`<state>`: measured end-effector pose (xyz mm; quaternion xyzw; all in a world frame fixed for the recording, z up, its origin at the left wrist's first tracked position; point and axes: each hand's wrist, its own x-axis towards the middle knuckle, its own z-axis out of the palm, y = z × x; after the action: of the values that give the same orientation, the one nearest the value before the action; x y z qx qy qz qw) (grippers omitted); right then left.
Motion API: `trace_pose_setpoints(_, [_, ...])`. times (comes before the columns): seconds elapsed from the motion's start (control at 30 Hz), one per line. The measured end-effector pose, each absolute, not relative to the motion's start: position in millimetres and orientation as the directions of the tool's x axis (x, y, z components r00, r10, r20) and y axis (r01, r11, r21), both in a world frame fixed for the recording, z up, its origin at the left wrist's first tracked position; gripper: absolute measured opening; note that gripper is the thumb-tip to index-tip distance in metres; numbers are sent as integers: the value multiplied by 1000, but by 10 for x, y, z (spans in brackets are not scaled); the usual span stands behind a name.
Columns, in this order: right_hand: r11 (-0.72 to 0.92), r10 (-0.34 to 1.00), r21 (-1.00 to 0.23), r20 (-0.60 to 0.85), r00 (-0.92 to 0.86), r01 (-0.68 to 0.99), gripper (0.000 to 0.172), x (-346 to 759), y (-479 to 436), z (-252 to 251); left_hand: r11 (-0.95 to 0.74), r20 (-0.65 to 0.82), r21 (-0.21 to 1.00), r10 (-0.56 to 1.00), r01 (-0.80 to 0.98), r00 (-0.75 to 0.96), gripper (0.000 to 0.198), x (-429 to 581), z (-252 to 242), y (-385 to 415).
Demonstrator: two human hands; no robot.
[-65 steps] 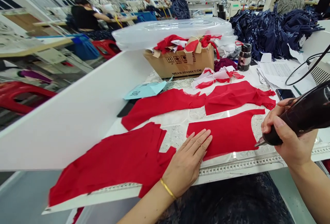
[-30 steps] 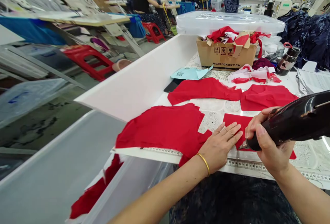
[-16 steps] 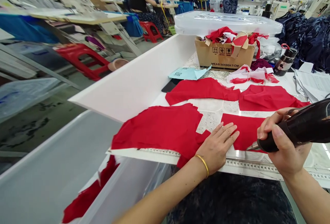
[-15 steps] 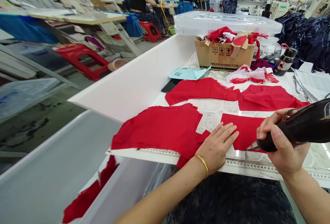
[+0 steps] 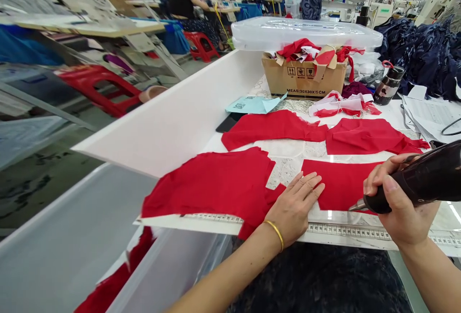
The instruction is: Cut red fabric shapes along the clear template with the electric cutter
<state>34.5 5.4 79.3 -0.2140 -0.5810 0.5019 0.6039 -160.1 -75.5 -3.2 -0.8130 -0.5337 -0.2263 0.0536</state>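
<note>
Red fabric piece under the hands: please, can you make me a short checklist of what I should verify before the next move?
1. Left hand flat on the red fabric piece: ok.
2. Right hand firm around the dark handheld tool: ok.
3. Left hand apart from the metal tip: ok.
4. Metal tip touching the fabric edge: cannot tell.
5. Larger red piece fully on the table: not ok, one corner hangs over the front edge.

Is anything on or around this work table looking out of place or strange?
Yes. At the lower left, a red fabric piece hangs below the table edge, against a white container. It looks dropped or slipped, unlike the red cut panels lying flat on the table.
</note>
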Motion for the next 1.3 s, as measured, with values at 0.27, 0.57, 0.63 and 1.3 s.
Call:
trace_pose_setpoints(0.27, [427, 849, -841, 499, -174, -332, 24, 395, 70, 789, -423, 464, 153, 829, 893, 313, 67, -1610, -46, -755])
trace_pose_setpoints(0.57, [436, 870, -850, 482, -103, -296, 20, 573, 132, 777, -430, 477, 134, 818, 893, 322, 67, -1632, -39, -753])
trace_pose_setpoints(0.63, [436, 870, -851, 482, -104, -292, 20, 571, 131, 772, -438, 476, 146, 817, 887, 325, 71, -1639, -48, -752])
trace_pose_setpoints(1.3, [461, 875, -846, 484, -21, -269, 22, 847, 175, 866, -440, 571, 98, 760, 893, 312, 59, -1615, -31, -773])
